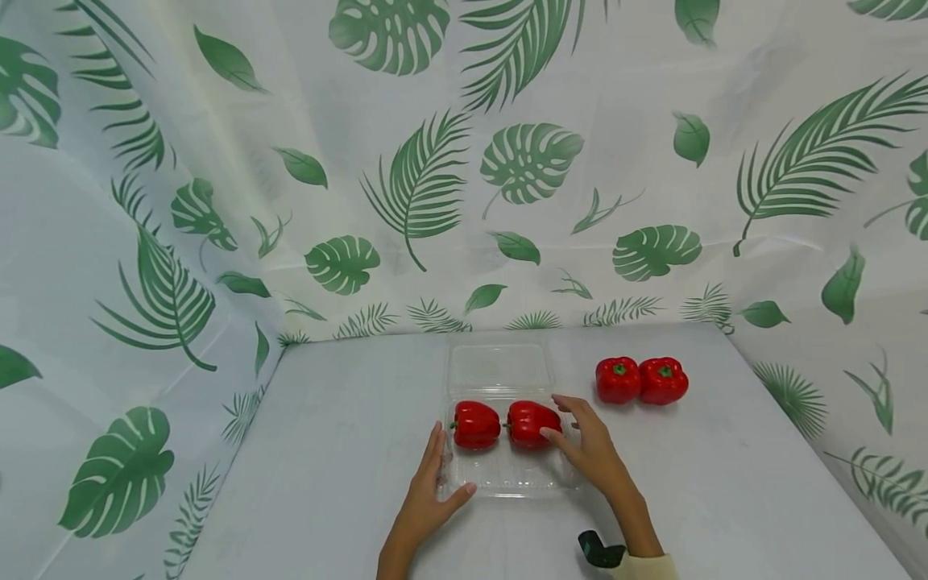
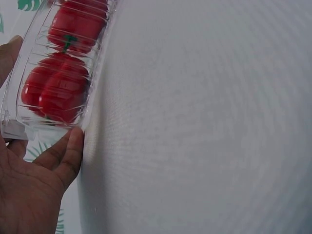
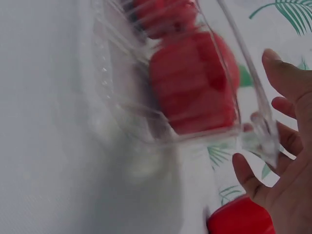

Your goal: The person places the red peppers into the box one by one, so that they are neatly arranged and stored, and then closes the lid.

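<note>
A clear plastic clamshell container lies on the table, its lid folded back away from me. Two red bell peppers sit side by side inside, a left one and a right one, both with stems to the left. My left hand rests against the container's left end, fingers straight along the wall and thumb near the front corner. At the right end, my right hand has its fingers spread around the right pepper. In the right wrist view those fingers appear loose, apart from that pepper.
Two more red bell peppers, one beside another, stand on the white table to the right of the lid. A leaf-printed curtain rises behind and along both sides. A black device is at my right wrist.
</note>
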`<state>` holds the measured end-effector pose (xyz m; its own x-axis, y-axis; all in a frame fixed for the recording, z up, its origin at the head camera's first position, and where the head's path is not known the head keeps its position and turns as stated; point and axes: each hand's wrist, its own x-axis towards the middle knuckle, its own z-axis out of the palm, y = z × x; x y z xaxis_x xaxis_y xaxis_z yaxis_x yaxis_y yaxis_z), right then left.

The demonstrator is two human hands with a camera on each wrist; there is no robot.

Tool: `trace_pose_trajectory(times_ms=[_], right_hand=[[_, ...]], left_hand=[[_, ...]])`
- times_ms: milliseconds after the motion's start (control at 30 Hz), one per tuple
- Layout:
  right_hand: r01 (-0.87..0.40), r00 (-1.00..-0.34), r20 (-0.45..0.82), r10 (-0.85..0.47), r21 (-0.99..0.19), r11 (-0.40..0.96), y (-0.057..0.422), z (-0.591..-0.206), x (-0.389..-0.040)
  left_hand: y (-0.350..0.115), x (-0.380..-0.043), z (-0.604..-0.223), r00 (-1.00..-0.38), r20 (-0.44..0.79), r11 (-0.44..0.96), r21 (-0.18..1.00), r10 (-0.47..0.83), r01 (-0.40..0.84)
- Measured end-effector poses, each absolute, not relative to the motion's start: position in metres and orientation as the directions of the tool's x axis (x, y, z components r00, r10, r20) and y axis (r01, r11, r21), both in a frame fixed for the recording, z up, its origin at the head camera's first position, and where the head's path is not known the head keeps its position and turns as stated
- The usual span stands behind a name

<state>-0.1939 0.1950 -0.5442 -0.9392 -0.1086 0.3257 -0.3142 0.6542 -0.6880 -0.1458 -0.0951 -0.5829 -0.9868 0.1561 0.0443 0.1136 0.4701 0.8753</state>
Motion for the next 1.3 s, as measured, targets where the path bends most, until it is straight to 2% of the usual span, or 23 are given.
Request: trace_pose_trajectory(times_ms=[167,367,533,667,800,1000,1300], right_hand=[[-0.333,-0.903,0.430,-0.010,-0.684,0.649,0.209,-0.538,-0.194],[-0.267,-0.819,0.527,0.228,-0.701,0.661,0.225,-0.536,-0.197],[-0.177,-0.723,0.537,0.433,-0.751,0.636,0.240,-0.535,-0.198],[-0.074,-0.684,0.501,0.530,-0.770,0.633,0.252,-0.536,-0.200],[0.057,-0.710,0.421,0.564,-0.764,0.642,0.264,-0.541,-0.203],[0.187,-0.809,0.275,0.519,-0.717,0.672,0.280,-0.547,-0.207],[0.189,-0.865,0.211,0.455,-0.703,0.685,0.290,-0.551,-0.213]], left_hand=[[-0.095,-0.146,-0.583,-0.988,0.036,0.473,0.875,0.153,0.105],[-0.095,-0.146,-0.582,-0.987,0.039,0.474,0.874,0.153,0.108],[-0.095,-0.146,-0.582,-0.988,0.034,0.469,0.877,0.151,0.102],[-0.095,-0.146,-0.582,-0.988,0.028,0.461,0.882,0.154,0.097],[-0.095,-0.146,-0.581,-0.988,0.023,0.458,0.884,0.155,0.093],[-0.096,-0.146,-0.581,-0.987,0.037,0.468,0.877,0.155,0.106],[-0.095,-0.146,-0.582,-0.987,0.035,0.463,0.880,0.157,0.105]])
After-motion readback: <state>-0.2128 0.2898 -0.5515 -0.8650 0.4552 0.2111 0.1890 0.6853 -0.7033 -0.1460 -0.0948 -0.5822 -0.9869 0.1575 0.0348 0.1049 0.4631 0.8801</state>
